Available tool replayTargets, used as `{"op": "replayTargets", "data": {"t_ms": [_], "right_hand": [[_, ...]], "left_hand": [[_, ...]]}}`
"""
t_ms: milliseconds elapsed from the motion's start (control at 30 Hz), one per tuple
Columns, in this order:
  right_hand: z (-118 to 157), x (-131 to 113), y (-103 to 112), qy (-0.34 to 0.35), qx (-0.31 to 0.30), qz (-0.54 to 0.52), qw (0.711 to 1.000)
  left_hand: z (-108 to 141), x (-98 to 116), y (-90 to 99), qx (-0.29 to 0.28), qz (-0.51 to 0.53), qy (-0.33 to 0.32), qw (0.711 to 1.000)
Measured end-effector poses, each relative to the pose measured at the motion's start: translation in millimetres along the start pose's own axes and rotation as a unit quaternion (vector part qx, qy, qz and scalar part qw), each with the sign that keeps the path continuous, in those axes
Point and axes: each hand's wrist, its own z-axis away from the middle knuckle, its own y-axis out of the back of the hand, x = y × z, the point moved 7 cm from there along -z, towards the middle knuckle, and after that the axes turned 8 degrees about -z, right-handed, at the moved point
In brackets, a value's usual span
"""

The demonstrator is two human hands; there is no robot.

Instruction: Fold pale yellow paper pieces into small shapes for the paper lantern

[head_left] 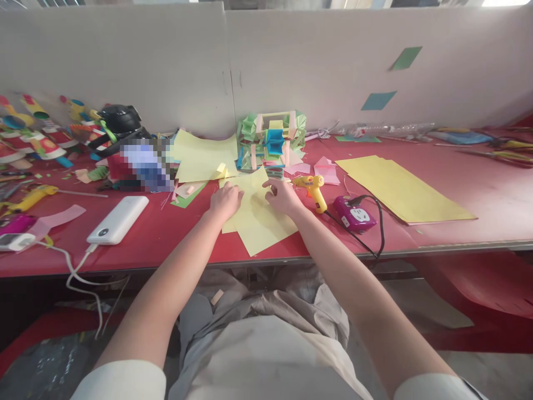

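Two overlapping pale yellow sheets of paper [266,225] lie at an angle near the table's front edge. My left hand [226,201] rests on their left side, fingers curled and pressed down on the paper. Over the right side is my right hand [283,195], its index finger stretched out and the thumb apart from it. A small folded yellow paper piece [220,170] sits just beyond my left hand. Scissors [275,172] lie partly hidden behind my right hand. To its right is a yellow glue gun [314,191] with a black cord.
A folded-paper model [272,141] stands against the partition [166,61]. A purple power socket [355,214] and larger yellow sheets [406,189] are to the right. On the left lie a white power bank [119,220], another glue gun [31,198] and paper-cup crafts [41,133].
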Motion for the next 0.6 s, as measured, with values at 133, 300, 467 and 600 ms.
{"op": "replayTargets", "data": {"t_ms": [133, 300, 467, 600], "right_hand": [[-1, 0, 6, 0.000, 0.040, 0.014, 0.999], [-2, 1, 20, 0.024, 0.136, 0.015, 0.990], [0, -3, 26, 0.055, 0.196, 0.045, 0.978], [0, -8, 18, 0.072, 0.170, 0.035, 0.982]], "left_hand": [[1, 0, -0.6, 0.008, 0.002, -0.005, 1.000], [-1, -1, 5.7, 0.033, 0.012, -0.014, 0.999], [-5, -47, 29.4, 0.126, 0.068, 0.108, 0.984], [6, -118, 38.9, 0.202, 0.146, 0.323, 0.913]]}}
